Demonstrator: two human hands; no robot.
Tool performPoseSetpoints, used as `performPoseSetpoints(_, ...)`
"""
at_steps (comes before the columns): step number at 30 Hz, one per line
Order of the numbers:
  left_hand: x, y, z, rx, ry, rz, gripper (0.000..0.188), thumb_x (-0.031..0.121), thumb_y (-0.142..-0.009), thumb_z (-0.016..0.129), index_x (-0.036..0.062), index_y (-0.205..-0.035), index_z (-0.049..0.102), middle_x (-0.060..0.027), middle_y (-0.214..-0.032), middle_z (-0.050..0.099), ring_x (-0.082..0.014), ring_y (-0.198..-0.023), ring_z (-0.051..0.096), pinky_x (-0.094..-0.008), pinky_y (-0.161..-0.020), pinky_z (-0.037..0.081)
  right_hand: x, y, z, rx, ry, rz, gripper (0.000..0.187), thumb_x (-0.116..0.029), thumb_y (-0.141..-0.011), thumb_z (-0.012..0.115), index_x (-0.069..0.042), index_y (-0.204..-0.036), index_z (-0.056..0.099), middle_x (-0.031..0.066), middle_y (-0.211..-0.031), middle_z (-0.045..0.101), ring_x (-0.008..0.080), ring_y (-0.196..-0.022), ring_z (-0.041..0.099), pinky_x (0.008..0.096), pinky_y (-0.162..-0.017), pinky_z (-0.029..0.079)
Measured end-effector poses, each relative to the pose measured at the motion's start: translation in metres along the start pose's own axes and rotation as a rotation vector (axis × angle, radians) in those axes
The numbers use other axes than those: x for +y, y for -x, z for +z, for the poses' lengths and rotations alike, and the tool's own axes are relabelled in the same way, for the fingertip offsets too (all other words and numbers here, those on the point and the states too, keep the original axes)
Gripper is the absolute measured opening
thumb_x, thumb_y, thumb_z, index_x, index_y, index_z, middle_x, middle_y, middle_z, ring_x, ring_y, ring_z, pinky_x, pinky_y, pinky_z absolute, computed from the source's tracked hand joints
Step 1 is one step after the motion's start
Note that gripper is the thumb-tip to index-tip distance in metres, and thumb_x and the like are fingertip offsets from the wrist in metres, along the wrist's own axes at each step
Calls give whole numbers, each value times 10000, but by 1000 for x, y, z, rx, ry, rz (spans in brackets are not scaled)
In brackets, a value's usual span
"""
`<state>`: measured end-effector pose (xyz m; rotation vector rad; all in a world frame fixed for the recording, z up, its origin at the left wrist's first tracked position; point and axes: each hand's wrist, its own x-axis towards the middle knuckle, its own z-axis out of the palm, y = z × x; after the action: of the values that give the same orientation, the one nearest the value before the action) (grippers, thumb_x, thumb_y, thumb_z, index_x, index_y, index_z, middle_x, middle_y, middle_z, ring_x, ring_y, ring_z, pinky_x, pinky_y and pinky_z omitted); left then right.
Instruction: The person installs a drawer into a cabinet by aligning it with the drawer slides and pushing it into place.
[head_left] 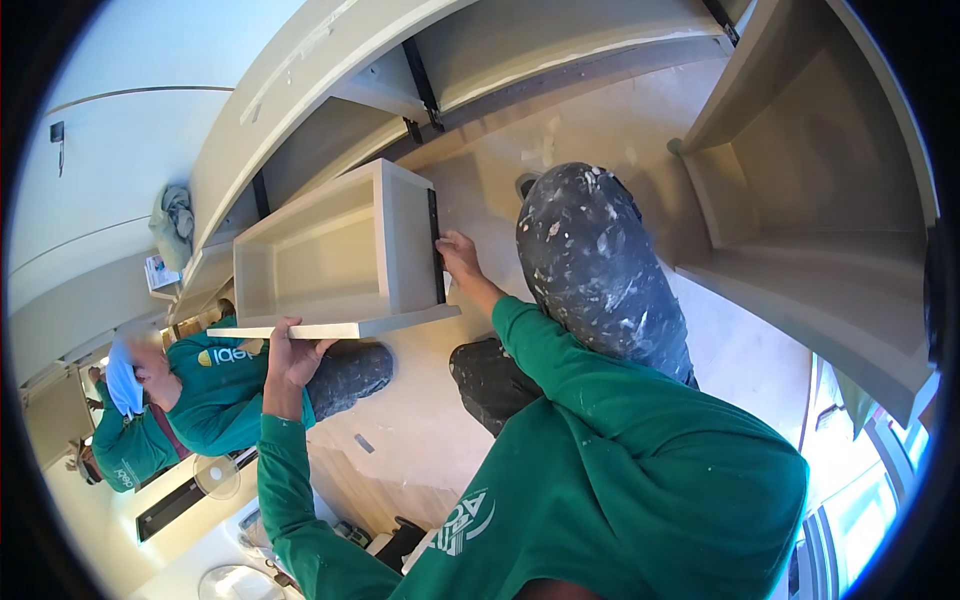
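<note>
A cream drawer (412,245) is tilted in front of the cabinet (290,95), its open inside facing left and its front panel toward me. My left hand (290,362) grips the edge of that front panel, thumb and fingers closed on it. At the drawer's right side my right hand (460,256) is closed against the black slide rail (437,245), some fingertips hidden behind it. More black runners (423,85) are fixed inside the cabinet openings. Whether the drawer touches the cabinet's runners I cannot tell.
A second cream drawer (825,150) stands at the right, close to my paint-spattered knee (600,255). Co-workers in green sweatshirts (215,385) are at the left, one right beside the drawer. A grey cloth (172,225) lies on the cabinet top.
</note>
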<state>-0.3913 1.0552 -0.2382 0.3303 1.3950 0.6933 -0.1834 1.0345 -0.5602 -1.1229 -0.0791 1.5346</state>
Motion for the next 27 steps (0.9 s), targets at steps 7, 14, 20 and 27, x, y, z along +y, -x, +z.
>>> performPoseSetpoints(7, -2, -13, 29, -16, 34, -12, 593, 162, -878, 599, -46, -1397, 401, -272, -1388, 501, -483, -1260, 538, -623, -957, 562, 15, -36, -20, -57, 66, -57, 254, -117, -1017, 555, -4, -1208, 678, 25, -882, 701, 113, -720, 646, 280, -621, 535)
performPoseSetpoints(14, 1, -5, 16, 56, 46, 10, 569, 154, -880, 599, -54, -1376, 413, -255, -1336, 536, -471, -1213, 576, -587, -923, 596, 6, -15, 3, 175, 307, -262, 156, -138, -963, 631, -1, -1025, 673, 110, -882, 718, 203, -794, 703, 339, -717, 542)
performPoseSetpoints(20, -1, -12, 31, 4, 10, 6, 555, 148, -879, 603, -41, -1370, 426, -241, -1326, 549, -449, -1189, 603, -555, -859, 631, -22, -2, 11, 411, 249, -217, 183, -166, -905, 718, -7, -987, 678, 131, -890, 729, 247, -828, 718, 364, -751, 543)
performPoseSetpoints(27, -4, -12, 35, 46, 19, 4, 507, 136, -873, 602, -31, -1332, 464, -224, -1276, 583, -427, -1142, 638, -536, -837, 645, -34, 2, 16, 316, 78, 98, 247, -175, -908, 736, 38, -1027, 701, 103, -959, 725, 179, -871, 657, 321, -801, 521)
